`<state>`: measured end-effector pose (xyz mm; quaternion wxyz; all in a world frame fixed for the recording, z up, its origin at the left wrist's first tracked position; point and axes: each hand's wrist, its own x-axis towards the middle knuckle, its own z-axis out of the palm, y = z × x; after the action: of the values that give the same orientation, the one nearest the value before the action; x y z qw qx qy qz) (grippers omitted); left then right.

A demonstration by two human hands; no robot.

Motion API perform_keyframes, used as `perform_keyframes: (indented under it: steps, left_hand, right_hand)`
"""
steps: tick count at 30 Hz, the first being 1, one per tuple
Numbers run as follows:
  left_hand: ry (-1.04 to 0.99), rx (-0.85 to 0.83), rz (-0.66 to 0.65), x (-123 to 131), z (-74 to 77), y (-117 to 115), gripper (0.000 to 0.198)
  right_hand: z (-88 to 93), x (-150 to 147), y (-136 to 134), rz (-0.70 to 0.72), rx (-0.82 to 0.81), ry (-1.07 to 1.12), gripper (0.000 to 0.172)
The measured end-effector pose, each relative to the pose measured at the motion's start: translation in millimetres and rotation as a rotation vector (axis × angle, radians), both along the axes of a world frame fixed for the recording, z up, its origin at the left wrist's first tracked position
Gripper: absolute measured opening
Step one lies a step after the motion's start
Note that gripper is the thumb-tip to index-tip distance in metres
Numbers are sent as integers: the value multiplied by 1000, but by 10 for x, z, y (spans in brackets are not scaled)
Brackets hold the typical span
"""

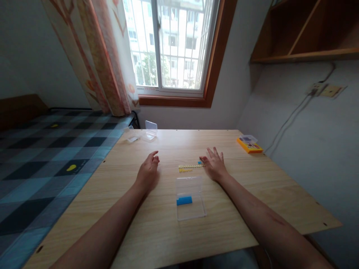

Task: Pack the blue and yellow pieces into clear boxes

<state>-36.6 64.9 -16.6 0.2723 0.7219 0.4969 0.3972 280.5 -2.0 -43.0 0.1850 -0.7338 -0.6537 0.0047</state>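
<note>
My left hand (148,170) hovers over or rests on the left part of the table, fingers loosely bent and apart, with nothing visible in it. My right hand (214,164) is at the right end of a row of small pale yellow pieces (188,166). Its thumb and index finger close around a small blue piece (199,163), while the other fingers spread out. A shorter row of brighter yellow pieces (185,170) lies just in front. Nearer to me, an opened clear plastic box (196,215) holds a block of joined blue pieces (184,201).
Two opened clear boxes, one (151,130) upright-lidded and another (131,135) beside it, stand at the table's far left. An orange-yellow box (250,145) with a clear case on top sits far right. A bed (64,164) adjoins the left edge; a wall is on the right.
</note>
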Motion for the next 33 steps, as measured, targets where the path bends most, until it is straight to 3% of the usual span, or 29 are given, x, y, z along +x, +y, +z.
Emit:
perform_keyframes:
  steps: [5, 9, 15, 22, 26, 28, 30, 33]
  left_hand:
    - [9, -19, 15, -11, -19, 22, 63]
    - [12, -31, 21, -28, -19, 42, 64]
    - [19, -37, 8, -46, -2, 60, 63]
    - [58, -13, -1, -46, 0, 53, 62]
    - [120, 34, -58, -31, 63, 5, 53]
    - [154, 68, -101, -21, 122, -37, 48]
    - [185, 85, -157, -11, 183, -93, 47]
    - [225, 58, -272, 3, 242, -186, 53]
  right_hand:
    - [-6, 240, 48, -243, 4, 28, 58]
    - [31, 511, 8, -351, 17, 23, 52]
    - [62, 772, -59, -409, 44, 27, 29]
    - [77, 808, -108, -424, 99, 77, 19]
    - [214, 791, -135, -426, 189, 111, 20]
    - [349, 765, -174, -384, 260, 118, 22]
    - [514, 698, -261, -255, 360, 170, 21]
    - [778, 469, -502, 197, 567, 529, 19]
